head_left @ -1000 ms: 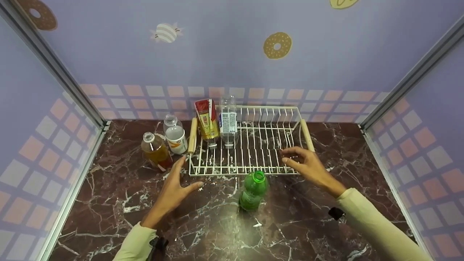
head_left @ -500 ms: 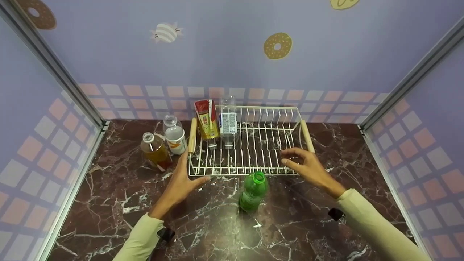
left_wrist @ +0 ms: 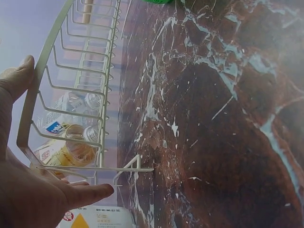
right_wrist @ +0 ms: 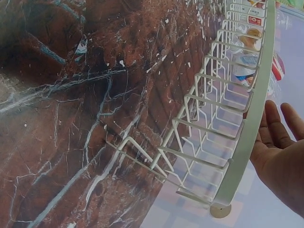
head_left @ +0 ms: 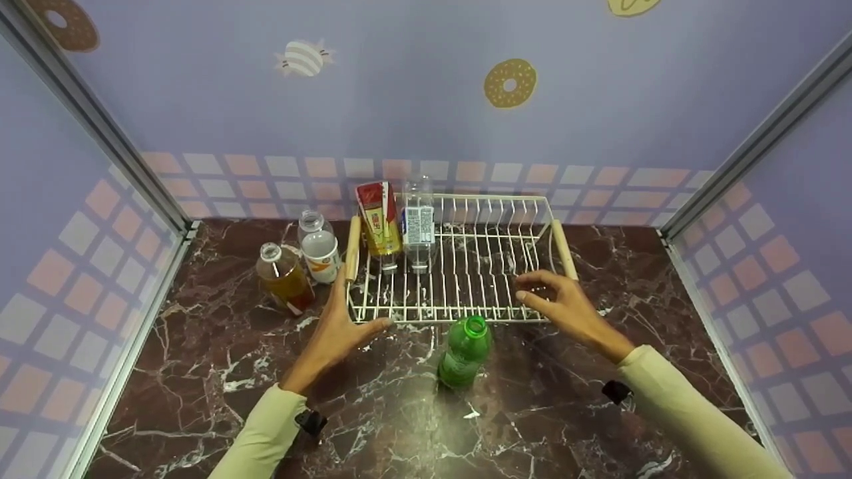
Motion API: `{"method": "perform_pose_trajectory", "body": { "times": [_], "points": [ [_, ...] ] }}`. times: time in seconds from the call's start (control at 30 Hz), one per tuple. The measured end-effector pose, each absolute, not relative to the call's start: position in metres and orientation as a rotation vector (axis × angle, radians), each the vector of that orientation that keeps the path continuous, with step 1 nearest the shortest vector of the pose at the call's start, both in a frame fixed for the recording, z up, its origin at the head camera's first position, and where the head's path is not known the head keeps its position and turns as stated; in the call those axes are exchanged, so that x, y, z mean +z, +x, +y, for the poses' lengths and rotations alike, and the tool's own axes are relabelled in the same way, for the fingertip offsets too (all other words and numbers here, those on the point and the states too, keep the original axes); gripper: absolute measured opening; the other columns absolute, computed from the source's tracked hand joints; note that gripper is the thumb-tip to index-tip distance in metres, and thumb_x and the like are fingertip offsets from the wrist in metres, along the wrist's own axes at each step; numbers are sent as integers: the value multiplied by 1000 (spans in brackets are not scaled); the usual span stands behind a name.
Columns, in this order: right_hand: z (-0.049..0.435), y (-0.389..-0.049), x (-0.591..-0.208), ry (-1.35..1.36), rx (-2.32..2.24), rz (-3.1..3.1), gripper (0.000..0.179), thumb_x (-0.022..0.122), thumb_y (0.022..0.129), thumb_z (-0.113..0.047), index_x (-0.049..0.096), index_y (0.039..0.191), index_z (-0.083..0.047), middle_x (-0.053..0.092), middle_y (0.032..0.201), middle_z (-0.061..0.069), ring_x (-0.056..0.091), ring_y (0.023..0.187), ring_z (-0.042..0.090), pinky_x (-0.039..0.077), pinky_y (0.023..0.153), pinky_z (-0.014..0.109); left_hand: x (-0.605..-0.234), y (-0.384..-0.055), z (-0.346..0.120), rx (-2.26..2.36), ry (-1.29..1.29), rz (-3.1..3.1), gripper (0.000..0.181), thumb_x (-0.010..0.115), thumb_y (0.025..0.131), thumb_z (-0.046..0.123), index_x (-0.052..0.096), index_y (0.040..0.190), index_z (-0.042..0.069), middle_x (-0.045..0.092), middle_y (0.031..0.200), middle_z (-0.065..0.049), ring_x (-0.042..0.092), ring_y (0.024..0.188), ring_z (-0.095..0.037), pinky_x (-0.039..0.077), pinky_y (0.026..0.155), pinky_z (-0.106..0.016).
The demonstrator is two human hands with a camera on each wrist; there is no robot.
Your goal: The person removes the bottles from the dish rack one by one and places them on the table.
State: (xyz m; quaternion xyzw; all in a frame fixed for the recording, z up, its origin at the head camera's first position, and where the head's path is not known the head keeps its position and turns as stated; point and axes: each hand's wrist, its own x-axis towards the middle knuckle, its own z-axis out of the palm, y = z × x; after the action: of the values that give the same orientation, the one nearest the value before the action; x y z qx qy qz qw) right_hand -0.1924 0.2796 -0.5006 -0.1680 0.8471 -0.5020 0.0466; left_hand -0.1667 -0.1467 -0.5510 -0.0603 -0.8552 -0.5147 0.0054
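Note:
A white wire rack (head_left: 466,313) with wooden handles stands on the marbled surface. My left hand (head_left: 336,332) is at its front left corner, thumb spread and fingers fairly straight; in the left wrist view the thumb touches or nearly touches the top rail. My right hand (head_left: 562,303) hovers at the rack's front right part, fingers loosely bent, holding nothing. In the rack's left part, a bottle with a red and yellow label (head_left: 381,226) and a clear bottle with a white and blue label (head_left: 419,226) stand neck down. A green bottle (head_left: 464,352) stands upright before the rack.
Left of the rack stand a bottle of amber liquid (head_left: 286,283) and a clear bottle with a white label (head_left: 321,253), close to my left hand. A patterned back wall (head_left: 426,120) rises right behind the rack, with side walls at left and right.
My left hand has moved right and slightly forward, up against the rack's front left corner. The right hand, the rack and the bottles look the same.

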Motion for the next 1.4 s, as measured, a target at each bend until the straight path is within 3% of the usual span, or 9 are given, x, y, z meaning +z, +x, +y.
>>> {"method": "perform_pose_trajectory", "body": {
  "times": [0.27,0.43,0.63,0.7,0.93,1.4],
  "points": [
    [272,-205,-487,-590,-1485,2597,39,74,106,-20,69,138,3,73,138,22,73,118,37,64,95,34,-553,-169,-147,-1661,-178,-2650,147,97,80,56,-3,176,6,-4,182,-26,7,168,-47,11,134,-67],
    [267,-214,-480,-589,-1413,2607,43,75,106,-27,70,140,0,72,140,17,69,126,35,59,108,52,-555,-170,-146,-1680,-183,-2641,146,96,82,54,-5,177,9,-3,182,-26,7,168,-47,10,134,-67],
    [260,-236,-469,-636,-1296,2588,53,73,108,-37,66,145,0,67,148,18,63,136,38,50,117,64,-555,-170,-145,-1762,-168,-2602,144,98,82,47,-5,177,13,11,180,-31,26,163,-48,16,133,-70],
    [257,-244,-466,-652,-1258,2588,54,72,108,-38,65,146,0,68,147,18,65,133,38,55,113,61,-555,-170,-145,-1774,-169,-2595,144,98,82,46,-5,177,14,15,179,-32,31,162,-47,18,132,-71],
    [248,-269,-459,-658,-1183,2580,61,72,108,-37,60,150,4,68,144,23,66,129,39,54,114,57,-559,-169,-142,-1777,-166,-2583,139,98,86,33,-6,177,15,13,178,-34,41,158,-44,23,130,-73],
    [227,-301,-460,-613,-1243,2499,62,72,107,-41,58,152,0,69,142,19,66,128,34,55,115,52,-560,-167,-142,-1781,-163,-2574,138,97,87,28,-6,178,20,10,179,-33,44,156,-44,29,127,-73]
  ]
}}
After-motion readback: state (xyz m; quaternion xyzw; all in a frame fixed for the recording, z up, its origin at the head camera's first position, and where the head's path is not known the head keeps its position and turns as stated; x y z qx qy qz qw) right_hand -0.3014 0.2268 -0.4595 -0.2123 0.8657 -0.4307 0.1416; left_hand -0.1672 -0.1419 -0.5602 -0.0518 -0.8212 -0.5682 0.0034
